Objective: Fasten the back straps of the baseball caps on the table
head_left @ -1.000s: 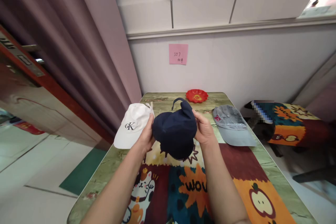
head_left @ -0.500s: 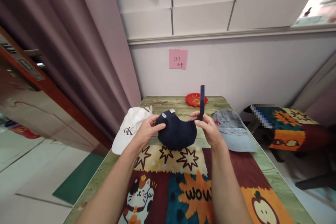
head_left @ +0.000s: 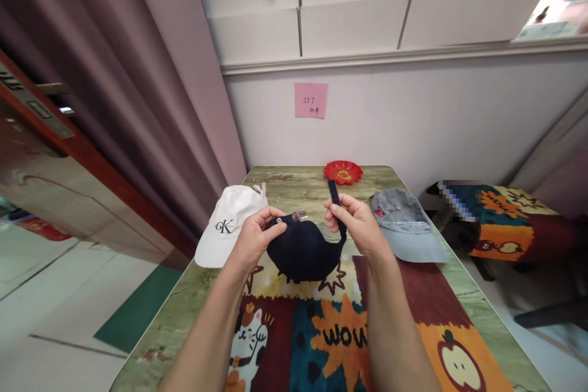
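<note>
A dark navy cap [head_left: 303, 251] is held above the patterned cloth, its back opening turned up and away from me. My left hand [head_left: 260, 236] pinches the cap's left edge beside a metal buckle [head_left: 299, 215]. Between the thumb and fingers of my right hand [head_left: 351, 217] is the cap's loose strap [head_left: 334, 193], its end pointing up. To the left lies a white cap [head_left: 232, 220] with black letters, close to my left hand. A grey cap [head_left: 404, 223] rests to the right, just beyond my right hand.
A red scalloped dish [head_left: 343, 173] stands at the back of the wood-patterned table [head_left: 285, 180]. The colourful cloth [head_left: 333, 331] covers the table's front middle. A pink note [head_left: 311, 100] hangs on the wall. At left are a curtain [head_left: 184, 73] and a door edge [head_left: 114, 177].
My right hand has shifted its hold up along the strap, which now tilts left. The cap has come slightly lower and nearer, and its metal buckle now shows.
</note>
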{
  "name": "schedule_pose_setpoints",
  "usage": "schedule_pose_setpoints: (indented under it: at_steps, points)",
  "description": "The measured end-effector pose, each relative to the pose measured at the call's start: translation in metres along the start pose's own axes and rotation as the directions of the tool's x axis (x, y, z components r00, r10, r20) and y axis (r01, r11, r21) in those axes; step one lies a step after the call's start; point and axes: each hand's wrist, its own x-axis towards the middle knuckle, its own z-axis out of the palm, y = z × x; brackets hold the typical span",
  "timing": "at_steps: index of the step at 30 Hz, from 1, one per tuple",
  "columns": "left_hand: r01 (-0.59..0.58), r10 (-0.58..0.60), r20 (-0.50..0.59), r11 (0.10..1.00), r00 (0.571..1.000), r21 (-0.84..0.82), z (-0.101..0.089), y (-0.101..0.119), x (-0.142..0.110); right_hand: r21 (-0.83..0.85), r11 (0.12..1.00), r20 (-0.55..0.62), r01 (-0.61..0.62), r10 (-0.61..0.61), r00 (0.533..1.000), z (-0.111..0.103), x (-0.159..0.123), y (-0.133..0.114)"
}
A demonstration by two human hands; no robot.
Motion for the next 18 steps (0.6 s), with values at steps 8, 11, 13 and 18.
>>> schedule_pose_setpoints:
  at_steps: [8,11,13,18]
  points:
    - [-0.075,0.074,0.027,0.996,0.997,0.047,0.012,0.006,-0.002,-0.125,0.992,0.122,-0.034,0.049,0.991,0.027,0.008,0.019]
    - [-0.141,0.142,-0.007,0.987,0.990,0.082,0.019,0.006,-0.001,-0.083,0.994,0.154,-0.078,0.090,0.984,0.026,0.007,0.020]
    - [-0.226,0.234,-0.032,0.959,0.972,0.170,0.023,0.007,-0.001,-0.061,0.997,0.110,-0.056,0.063,0.992,0.025,0.006,0.018]
    - [-0.403,0.526,-0.118,0.760,0.842,0.510,0.034,0.013,-0.007,-0.022,0.999,-0.101,-0.032,0.029,0.994,0.034,0.007,0.018]
